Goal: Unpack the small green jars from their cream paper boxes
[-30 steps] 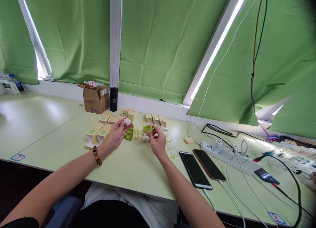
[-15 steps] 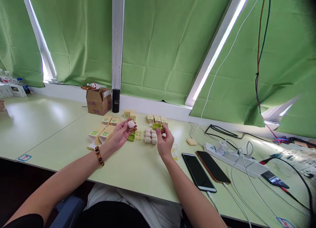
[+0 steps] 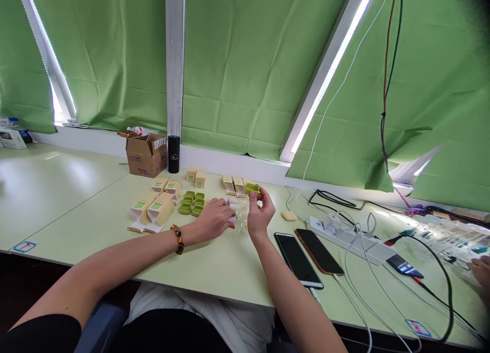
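Note:
My right hand [image 3: 261, 213] pinches a small green open tray [image 3: 251, 188] between thumb and fingers, raised above the table. My left hand [image 3: 215, 218], wearing a beaded bracelet, is palm down among the small white rounded blocks [image 3: 231, 205]. Its fingers are curled round one block at the fingertips, and the hand hides most of the others. Clear plastic pieces [image 3: 242, 219] with yellow spots lie between the two hands. Left of my left hand, several more green trays [image 3: 192, 202] stand in rows.
Cream cartons with green labels [image 3: 160, 207] stand at left, with others [image 3: 233, 184] behind. A brown cardboard box [image 3: 146, 156] and a black bottle [image 3: 173, 154] are at the back. Two phones [image 3: 298, 260], a power strip [image 3: 346, 240] and loose cables are at right. Another person's hand [image 3: 481, 269] shows at the right edge.
My left hand has turned over and moved right and down, from holding up a white block to the group of blocks. My right hand still holds the green tray. The view has shifted slightly right.

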{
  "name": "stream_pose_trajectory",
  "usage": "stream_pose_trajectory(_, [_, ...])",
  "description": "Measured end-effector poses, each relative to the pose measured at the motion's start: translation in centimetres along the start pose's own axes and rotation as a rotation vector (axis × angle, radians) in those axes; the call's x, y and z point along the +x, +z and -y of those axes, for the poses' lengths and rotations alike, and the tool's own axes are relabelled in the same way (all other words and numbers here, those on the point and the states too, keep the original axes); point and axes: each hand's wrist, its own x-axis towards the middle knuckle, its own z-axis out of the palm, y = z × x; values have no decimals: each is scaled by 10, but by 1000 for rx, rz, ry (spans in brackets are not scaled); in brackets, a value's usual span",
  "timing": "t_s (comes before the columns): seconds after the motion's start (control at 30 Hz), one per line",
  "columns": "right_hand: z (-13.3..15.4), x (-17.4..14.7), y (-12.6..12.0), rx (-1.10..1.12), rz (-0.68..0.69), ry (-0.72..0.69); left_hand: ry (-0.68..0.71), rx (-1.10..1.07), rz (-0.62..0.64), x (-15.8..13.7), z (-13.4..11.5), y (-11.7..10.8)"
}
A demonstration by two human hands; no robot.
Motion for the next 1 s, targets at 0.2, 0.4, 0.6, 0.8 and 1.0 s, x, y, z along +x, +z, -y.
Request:
stream_pose_trajectory(0.2, [-1, 0, 0, 37, 6, 1, 65, 176, 46, 14, 1, 38])
stream_pose_trajectory(0.4, [-1, -1, 0, 9, 18, 6, 69, 164, 62, 9, 5, 54])
stream_pose_trajectory(0.6, [-4, -3, 0, 2, 39, 0, 108, 182, 77, 6, 4, 55])
stream_pose_trajectory(0.8, [-4, -4, 0, 54, 61, 16, 108, 167, 44, 8, -1, 45])
stream_pose_trajectory(1.0, [-5, -4, 1, 99, 98, 25, -21, 35, -34, 9, 1, 7])
